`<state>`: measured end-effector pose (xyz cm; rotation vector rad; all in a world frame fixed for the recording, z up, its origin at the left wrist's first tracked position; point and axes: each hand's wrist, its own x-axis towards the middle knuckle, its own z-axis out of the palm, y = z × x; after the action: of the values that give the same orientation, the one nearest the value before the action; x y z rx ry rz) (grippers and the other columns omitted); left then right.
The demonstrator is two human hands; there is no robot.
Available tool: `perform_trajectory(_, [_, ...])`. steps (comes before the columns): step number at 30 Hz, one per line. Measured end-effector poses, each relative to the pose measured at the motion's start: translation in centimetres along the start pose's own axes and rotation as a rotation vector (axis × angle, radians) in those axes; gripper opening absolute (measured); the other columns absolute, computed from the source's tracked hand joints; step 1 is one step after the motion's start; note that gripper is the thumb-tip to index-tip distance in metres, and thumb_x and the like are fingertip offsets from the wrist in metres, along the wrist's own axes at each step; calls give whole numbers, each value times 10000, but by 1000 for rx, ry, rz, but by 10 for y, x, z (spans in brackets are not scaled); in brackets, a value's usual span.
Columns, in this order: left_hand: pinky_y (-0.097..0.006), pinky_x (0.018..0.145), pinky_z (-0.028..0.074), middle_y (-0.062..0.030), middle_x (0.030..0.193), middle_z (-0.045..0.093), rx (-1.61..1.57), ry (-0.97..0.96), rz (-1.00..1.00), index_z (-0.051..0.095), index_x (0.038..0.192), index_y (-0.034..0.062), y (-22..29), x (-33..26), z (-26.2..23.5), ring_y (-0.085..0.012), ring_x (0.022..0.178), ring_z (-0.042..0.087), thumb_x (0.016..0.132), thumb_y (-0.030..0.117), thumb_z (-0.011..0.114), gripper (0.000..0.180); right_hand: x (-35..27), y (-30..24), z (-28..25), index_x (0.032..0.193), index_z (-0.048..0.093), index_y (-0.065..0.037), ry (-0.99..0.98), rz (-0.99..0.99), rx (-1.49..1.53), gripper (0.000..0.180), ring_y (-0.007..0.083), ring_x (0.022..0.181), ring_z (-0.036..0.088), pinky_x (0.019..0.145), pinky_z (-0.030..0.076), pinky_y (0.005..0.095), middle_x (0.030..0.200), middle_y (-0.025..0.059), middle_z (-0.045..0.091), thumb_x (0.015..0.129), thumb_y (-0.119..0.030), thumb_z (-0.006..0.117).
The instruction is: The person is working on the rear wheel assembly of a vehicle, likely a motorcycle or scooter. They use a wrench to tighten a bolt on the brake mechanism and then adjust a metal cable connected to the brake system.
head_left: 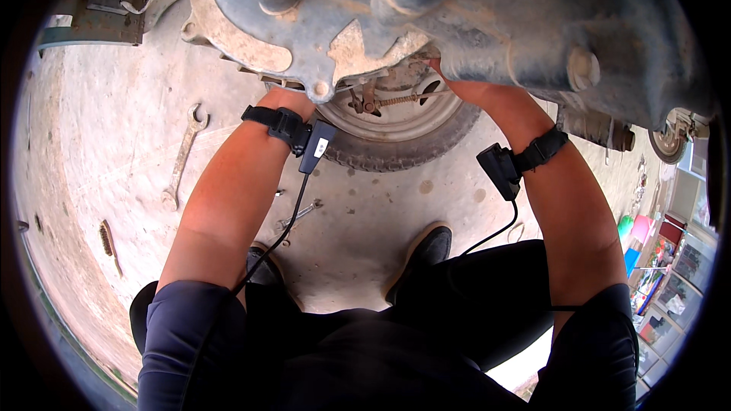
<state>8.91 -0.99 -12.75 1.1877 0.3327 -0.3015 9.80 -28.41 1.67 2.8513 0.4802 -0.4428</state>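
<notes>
Roughly crosswise, the long metal casing [457,30].

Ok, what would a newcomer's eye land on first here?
The big dirty metal casing across the top of the view, with a wheel showing below it. Then the left hand and right hand, both mostly hidden at the casing's lower edge. After that, the large wrench lying on the floor to the left.

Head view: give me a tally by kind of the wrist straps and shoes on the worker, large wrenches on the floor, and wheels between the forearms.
Wrist straps: 2
Shoes: 2
Large wrench: 1
Near wheel: 1
Total: 6
</notes>
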Motion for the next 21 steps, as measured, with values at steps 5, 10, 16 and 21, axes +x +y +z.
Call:
perform_trajectory(5, [-360,625,459,-51,881,628,121,7,81,610,956,113,-7,-2,-5,-210,769,577,920,118,587,43,1,2,3,1353,506,-112,65,6,183,537,334,1292,449,1101,332,450,1404,141,491,967,-485,473])
perform_trajectory(10, [-370,627,462,-56,871,632,389,-25,247,619,933,107,-17,-11,3,-218,773,583,921,125,587,39,7,24,55,1368,499,-197,447,-152,-68,494,316,1246,501,1047,394,431,1382,110,519,987,-501,419])
perform_trajectory(16, [-407,676,482,-140,818,657,1055,-15,714,629,900,30,51,-72,66,-335,773,624,966,198,555,195,-5,4,12,1459,352,-324,-42,20,-101,484,284,1186,566,960,466,427,1297,83,589,1025,-508,242])
perform_trajectory(21, [-399,681,490,-170,793,656,1014,-74,424,634,928,-1,60,-102,54,-354,742,632,989,250,542,274,3,-5,-10,1475,298,-370,-249,37,-134,484,290,1075,637,899,495,418,1190,91,649,1028,-515,181])
